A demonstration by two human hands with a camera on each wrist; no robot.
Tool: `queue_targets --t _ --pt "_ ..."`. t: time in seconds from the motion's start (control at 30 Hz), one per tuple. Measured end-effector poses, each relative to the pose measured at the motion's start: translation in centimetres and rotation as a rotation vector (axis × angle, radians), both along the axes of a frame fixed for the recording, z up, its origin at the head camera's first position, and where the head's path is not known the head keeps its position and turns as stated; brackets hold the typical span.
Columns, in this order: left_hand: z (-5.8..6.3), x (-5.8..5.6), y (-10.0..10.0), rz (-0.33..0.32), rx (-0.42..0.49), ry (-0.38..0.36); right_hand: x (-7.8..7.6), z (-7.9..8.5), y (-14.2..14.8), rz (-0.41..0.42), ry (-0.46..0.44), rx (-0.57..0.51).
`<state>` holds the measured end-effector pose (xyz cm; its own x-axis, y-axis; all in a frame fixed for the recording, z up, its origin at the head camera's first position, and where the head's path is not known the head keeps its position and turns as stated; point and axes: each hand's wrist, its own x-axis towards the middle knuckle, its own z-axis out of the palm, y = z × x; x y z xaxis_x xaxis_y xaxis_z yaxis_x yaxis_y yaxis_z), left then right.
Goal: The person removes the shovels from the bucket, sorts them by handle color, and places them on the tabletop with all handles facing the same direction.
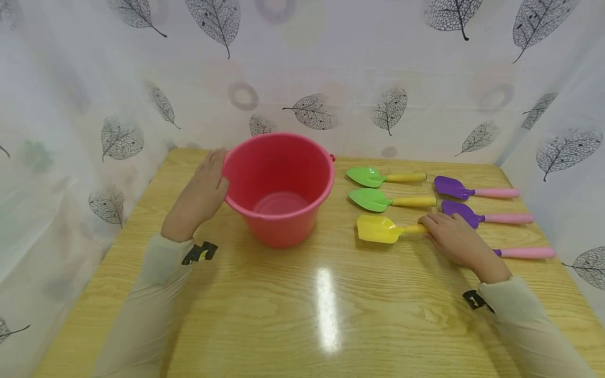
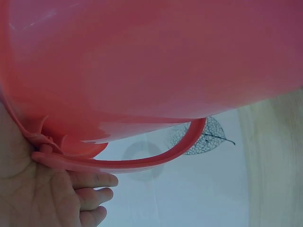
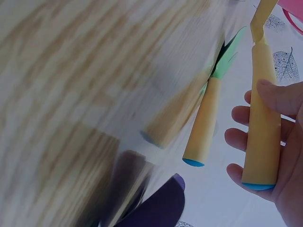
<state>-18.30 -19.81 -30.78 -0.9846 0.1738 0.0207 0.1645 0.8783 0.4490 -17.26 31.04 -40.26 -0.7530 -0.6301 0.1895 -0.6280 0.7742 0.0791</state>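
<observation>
A red plastic bucket (image 1: 283, 231) stands upright on the table. Against its left side rests my left hand (image 1: 200, 194), the fingers extended along the rim. In the left wrist view, that hand (image 2: 42, 189) touches the bucket wall (image 2: 151, 61) beside the hinge of the red bail handle (image 2: 128, 164). My right hand (image 1: 454, 239) grips a yellow toy shovel (image 1: 378, 229) by its handle, fingers and thumb wrapped around it. The right wrist view shows the shovel's yellow handle (image 3: 264, 118) with a blue end, raised off the table.
Two green trowels (image 1: 371, 200) with yellow handles lie between the bucket and my right hand's far side. Purple shovels (image 1: 451, 187) with pink handles lie at the right; one is partly hidden under my right hand. A leaf-patterned curtain (image 1: 331, 63) surrounds the wooden table (image 1: 264, 310).
</observation>
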Motion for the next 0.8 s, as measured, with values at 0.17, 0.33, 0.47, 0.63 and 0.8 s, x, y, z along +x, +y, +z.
queue_targets --t 0.17,0.33,0.47,0.63,0.8 --pt "-0.15 -0.06 0.01 -0.001 0.006 0.002 0.10 0.02 -0.01 -0.030 -0.042 0.021" --pt "-0.26 -0.14 -0.04 -0.001 0.011 0.005 0.10 -0.12 0.05 -0.034 -0.049 0.027" --pt "-0.31 -0.25 -0.08 -0.001 0.011 0.005 0.07 -0.31 0.21 -0.025 -0.043 0.028" --pt "-0.20 -0.19 -0.10 0.002 0.007 -0.001 0.09 -0.42 0.30 -0.033 -0.059 0.044" --pt "-0.16 -0.16 -0.08 0.004 0.008 -0.006 0.20 -0.34 0.29 -0.051 -0.082 0.059"
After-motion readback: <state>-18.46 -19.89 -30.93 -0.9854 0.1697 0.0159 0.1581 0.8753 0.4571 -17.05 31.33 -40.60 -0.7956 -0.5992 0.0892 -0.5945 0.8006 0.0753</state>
